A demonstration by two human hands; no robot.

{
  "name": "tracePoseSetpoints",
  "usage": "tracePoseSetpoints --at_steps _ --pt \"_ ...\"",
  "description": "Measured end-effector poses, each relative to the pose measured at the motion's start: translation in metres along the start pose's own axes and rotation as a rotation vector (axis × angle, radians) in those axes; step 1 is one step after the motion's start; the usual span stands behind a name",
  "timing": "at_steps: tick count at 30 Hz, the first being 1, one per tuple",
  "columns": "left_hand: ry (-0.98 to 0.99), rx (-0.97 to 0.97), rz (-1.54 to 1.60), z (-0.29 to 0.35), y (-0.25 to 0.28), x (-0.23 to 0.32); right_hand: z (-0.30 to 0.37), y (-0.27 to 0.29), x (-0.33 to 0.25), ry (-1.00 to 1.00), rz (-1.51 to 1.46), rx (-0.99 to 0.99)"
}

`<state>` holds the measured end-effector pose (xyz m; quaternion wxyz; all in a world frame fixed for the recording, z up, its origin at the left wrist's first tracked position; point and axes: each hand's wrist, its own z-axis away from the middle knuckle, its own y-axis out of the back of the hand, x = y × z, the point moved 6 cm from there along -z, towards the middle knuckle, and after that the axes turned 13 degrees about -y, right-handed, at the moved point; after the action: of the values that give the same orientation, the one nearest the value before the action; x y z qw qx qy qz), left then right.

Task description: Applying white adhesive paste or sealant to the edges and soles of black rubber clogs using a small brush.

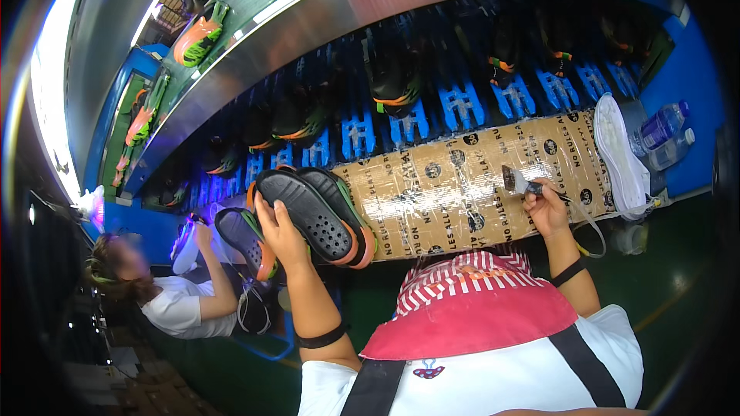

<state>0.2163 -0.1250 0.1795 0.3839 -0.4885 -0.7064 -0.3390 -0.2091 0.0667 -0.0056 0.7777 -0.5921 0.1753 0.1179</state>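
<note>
A black shoe sole (312, 216) with rows of holes and an orange-green rim lies at the left end of the work surface. My left hand (282, 233) grips its left edge, fingers partly hidden. Another such sole (343, 199) rests against its right side, and a third sole (245, 237) lies to the left of my hand. On the right, my right hand (549, 208) holds a flat brush (521, 182) by its dark handle, bristles pointing left above the board. A thin clear tube (592, 225) runs near that hand.
A cardboard-covered board (455, 192) wrapped in clear tape spans the front. Behind it, dark shoes (395, 81) sit on blue racks (462, 104) below a metal ledge. At right stand a white padded piece (619, 150) and plastic bottles (661, 127). A co-worker (181, 300) sits at left.
</note>
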Motion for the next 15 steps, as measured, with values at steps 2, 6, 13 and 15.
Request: tracePoseSetpoints --at_steps 2,6,13,15 --pt "-0.194 -0.093 -0.164 -0.024 -0.029 0.048 0.002 0.003 -0.003 0.007 0.0 0.029" --pt "-0.583 -0.069 -0.303 -0.108 -0.055 0.113 0.002 0.003 -0.003 -0.002 -0.012 0.021" --pt "-0.372 -0.162 -0.313 -0.296 -0.089 0.102 0.002 -0.005 -0.002 -0.002 -0.01 0.037" --pt "-0.356 -0.122 -0.492 -0.303 -0.095 0.102 0.002 -0.002 -0.001 0.005 -0.026 0.034"
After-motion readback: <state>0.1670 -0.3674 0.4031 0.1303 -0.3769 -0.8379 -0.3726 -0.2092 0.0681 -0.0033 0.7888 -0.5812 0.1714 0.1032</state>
